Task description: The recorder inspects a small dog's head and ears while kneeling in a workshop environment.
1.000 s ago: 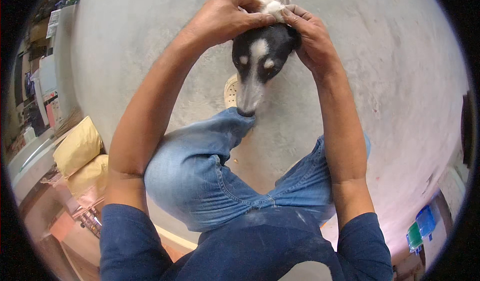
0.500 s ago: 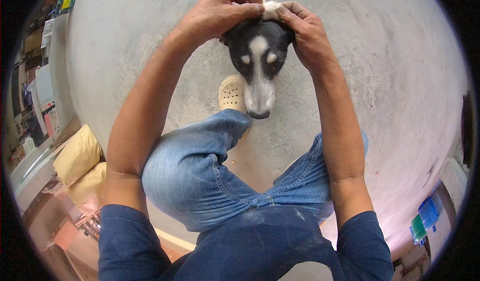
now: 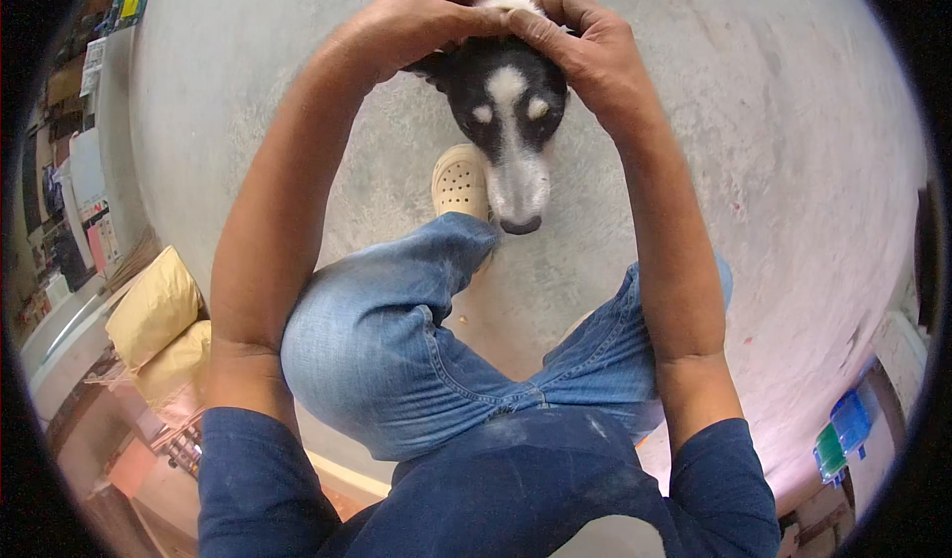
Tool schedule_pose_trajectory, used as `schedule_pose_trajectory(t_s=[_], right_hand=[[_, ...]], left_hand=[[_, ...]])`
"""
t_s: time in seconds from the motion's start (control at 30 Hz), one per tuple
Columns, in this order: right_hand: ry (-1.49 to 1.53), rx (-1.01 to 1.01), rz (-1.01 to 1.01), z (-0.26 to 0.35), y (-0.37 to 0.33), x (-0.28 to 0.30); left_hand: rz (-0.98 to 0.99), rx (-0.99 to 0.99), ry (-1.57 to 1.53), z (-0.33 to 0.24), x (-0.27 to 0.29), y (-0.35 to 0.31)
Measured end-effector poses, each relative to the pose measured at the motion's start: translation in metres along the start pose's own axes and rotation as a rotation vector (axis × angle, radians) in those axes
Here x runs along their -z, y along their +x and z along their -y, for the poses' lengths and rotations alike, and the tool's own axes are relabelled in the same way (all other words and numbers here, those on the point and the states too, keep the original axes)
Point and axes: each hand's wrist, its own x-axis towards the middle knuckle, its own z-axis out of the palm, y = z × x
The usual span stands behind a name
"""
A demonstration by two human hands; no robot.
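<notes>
A black-and-white dog (image 3: 508, 126) faces me with its head lowered and its muzzle pointing toward my knees. Behind its head, my left hand (image 3: 436, 14) is closed, thumb and fingertips pinching the white neck fur (image 3: 508, 0). From the other side my right hand (image 3: 593, 52) also pinches that fur, its thumb meeting the left thumb over the top of the head. Part of the neck and the dog's ear on the right are hidden by my hands. The dog's pale body runs off the top edge.
My foot in a beige clog (image 3: 459, 183) is beside the dog's muzzle on the grey concrete floor (image 3: 773, 181). Yellow sacks (image 3: 154, 305) lie at the left near cluttered shelves (image 3: 74, 191). Blue and green plastic items (image 3: 848, 424) are at the lower right.
Both hands have shifted left and drawn closer together, the right thumb now reaching the left one. The dog's head has turned slightly, and more of its left-side ear shows.
</notes>
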Motion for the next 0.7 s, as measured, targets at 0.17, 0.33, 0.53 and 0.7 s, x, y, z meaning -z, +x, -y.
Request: schedule_pose_trajectory(t_s=[0.17,0.33,0.53,0.7], right_hand=[[0.161,-0.040,0.003,-0.006,0.004,0.010],[0.203,-0.052,-0.011,-0.008,0.003,0.009],[-0.037,0.262,-0.233,0.003,0.000,-0.005],[-0.350,0.414,-0.259,0.016,0.001,-0.001]], left_hand=[[0.004,-0.024,-0.135,0.004,0.000,-0.001],[0.079,0.005,-0.170,0.007,0.005,0.006],[0.013,-0.024,-0.260,0.019,0.007,0.014],[-0.010,-0.093,-0.466,0.030,0.007,0.027]])
